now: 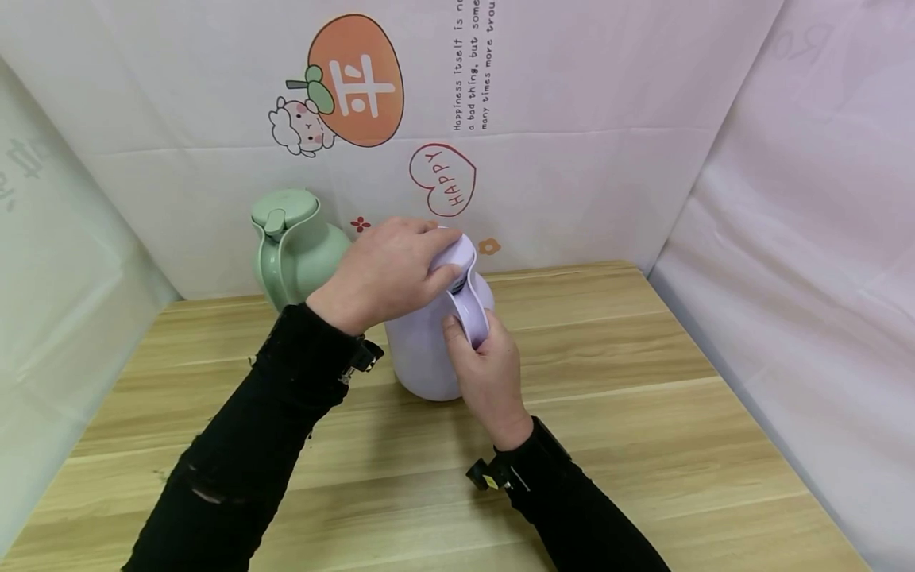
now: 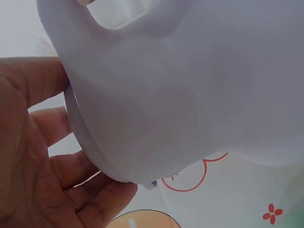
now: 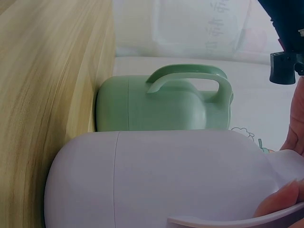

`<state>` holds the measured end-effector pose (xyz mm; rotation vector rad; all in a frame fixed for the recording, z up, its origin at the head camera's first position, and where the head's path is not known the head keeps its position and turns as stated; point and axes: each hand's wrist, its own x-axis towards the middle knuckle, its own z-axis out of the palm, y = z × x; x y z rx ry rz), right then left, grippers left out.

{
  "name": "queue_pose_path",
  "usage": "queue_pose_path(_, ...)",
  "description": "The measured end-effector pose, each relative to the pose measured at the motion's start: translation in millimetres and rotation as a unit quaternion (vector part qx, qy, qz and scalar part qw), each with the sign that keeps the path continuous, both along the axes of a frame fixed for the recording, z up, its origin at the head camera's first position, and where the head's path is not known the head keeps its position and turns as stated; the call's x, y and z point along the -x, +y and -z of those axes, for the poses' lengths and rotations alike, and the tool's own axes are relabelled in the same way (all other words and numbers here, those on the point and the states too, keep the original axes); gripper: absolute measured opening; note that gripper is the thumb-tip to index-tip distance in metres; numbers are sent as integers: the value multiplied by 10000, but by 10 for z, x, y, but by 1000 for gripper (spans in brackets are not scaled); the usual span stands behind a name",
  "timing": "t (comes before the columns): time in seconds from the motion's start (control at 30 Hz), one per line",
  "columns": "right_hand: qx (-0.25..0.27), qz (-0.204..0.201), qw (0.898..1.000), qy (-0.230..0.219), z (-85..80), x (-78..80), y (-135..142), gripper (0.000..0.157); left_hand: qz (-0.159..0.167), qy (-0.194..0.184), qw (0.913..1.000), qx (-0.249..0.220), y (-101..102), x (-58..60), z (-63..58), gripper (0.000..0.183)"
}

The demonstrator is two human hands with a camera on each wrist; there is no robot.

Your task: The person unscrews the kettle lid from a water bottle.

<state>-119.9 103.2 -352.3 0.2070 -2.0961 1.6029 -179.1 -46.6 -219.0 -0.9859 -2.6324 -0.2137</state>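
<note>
A lavender thermos jug (image 1: 426, 357) stands upright on the wooden table. My left hand (image 1: 389, 270) lies over its lid (image 1: 457, 256) from above, thumb on the near side. In the left wrist view the fingers (image 2: 78, 164) of that hand curl round the rim of the lid. Lower down, my right hand (image 1: 488, 373) grips the jug's handle (image 1: 469, 314), its thumb along the near side. The right wrist view shows the jug body (image 3: 185, 175) sideways, with its base on the table. Behind and to the left is a green thermos jug (image 1: 314, 258), touched by neither hand.
The wooden table (image 1: 643, 445) reaches back to a white printed cloth (image 1: 593, 95) with a fruit drawing, a heart and lettering. More white cloth (image 1: 815, 278) hangs at the right side and the left. Black sleeves with small wrist cameras (image 1: 364, 356) cover both forearms.
</note>
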Motion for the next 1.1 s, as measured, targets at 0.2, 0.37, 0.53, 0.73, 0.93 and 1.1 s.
queue_pose_path(0.2, 28, -5, 10000, -16, -8, -5, 4, 28, -369, 37, 9993, 89, 43, -25, 8, 43)
queue_pose_path(0.37, 12, -16, 10000, -24, -7, -3, 5, 28, -653, 121, 9977, 152, 82, -41, 15, 46)
queue_pose_path(0.53, 3, -66, 10000, -32, -5, 4, 4, 28, -991, 224, 9944, 275, 121, -67, 20, 45)
queue_pose_path(0.73, 32, -110, 9999, -32, -10, 0, 6, 29, -1181, 625, 9906, 292, 160, -66, 54, 48)
queue_pose_path(0.93, 83, -178, 9998, -54, -11, -1, 2, 29, -1367, 1017, 9850, 258, 186, -42, 86, 54)
queue_pose_path(1.1, 98, -160, 9998, -85, -11, -1, 0, 28, -1566, 1104, 9812, 238, 211, -30, 89, 58)
